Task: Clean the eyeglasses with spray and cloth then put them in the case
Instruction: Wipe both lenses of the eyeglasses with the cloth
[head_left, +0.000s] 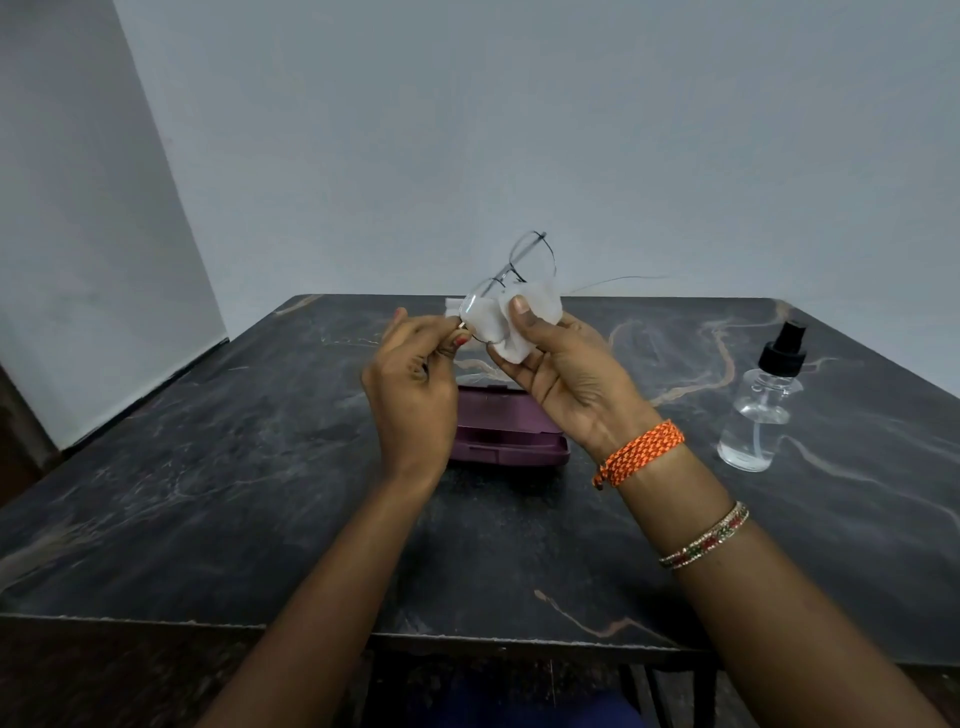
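Thin metal-framed eyeglasses (519, 260) are held up above the table's far middle. My left hand (413, 384) pinches the frame at the hinge of the lower lens. My right hand (566, 369) holds a white cloth (519, 325) folded round that lower lens, thumb pressing on top. One temple arm sticks out to the right. A purple glasses case (511, 431) lies closed on the table under my hands. A clear spray bottle (761, 410) with a black nozzle stands at the right.
The dark marbled table (208, 467) runs to a pale wall at the back. Its near edge crosses the bottom of the view. A small white thing (453, 305) lies behind my left hand, mostly hidden.
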